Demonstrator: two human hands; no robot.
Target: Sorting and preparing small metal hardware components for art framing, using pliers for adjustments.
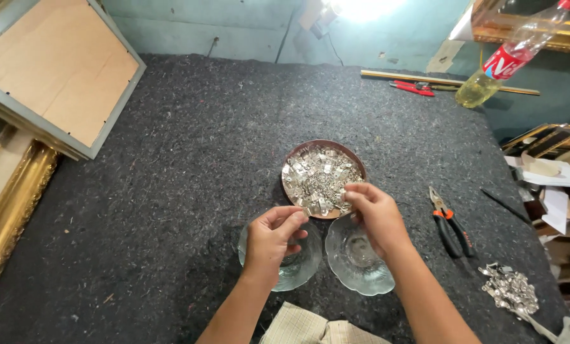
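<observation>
**Sorting small metal fittings from a round dish: an early stage**

The landmark is the shallow round brown dish [324, 150], standing near the middle of the dark grey felt-covered worktable [189, 159] and heaped with small shiny silver metal clips [320, 175]. Just in front of the dish, nearest the person, stand two clear glass bowls side by side: the left glass bowl [301, 271], partly hidden under the hand, and the right glass bowl [356, 267].

The left hand [272, 239] hovers over the left bowl, just below the dish's near rim; its thumb and forefinger are pinched together, seemingly on one small clip, though the piece is too small to make out with certainty. The right hand [375, 213] reaches to the dish's near right edge, fingertips bunched and touching the heap, apparently picking at a clip; whether one is actually held cannot be told.

As for progress, the dish is still piled full, while the right bowl looks empty and little or nothing shows in the visible part of the left one. Judged from that, the sorting has barely begun and nearly the whole heap remains.

To the right of the dish lie black-and-orange-handled pliers [449, 226]; farther right and nearer, a second loose pile of silver metal pieces [509, 290]. Beyond the dish, at the far right, lies a clear plastic bottle of yellowish liquid [498, 67]. Far left of the dish lean a grey picture frame with brown backing board [56, 70] and a gilded ornate frame [11, 204].
</observation>
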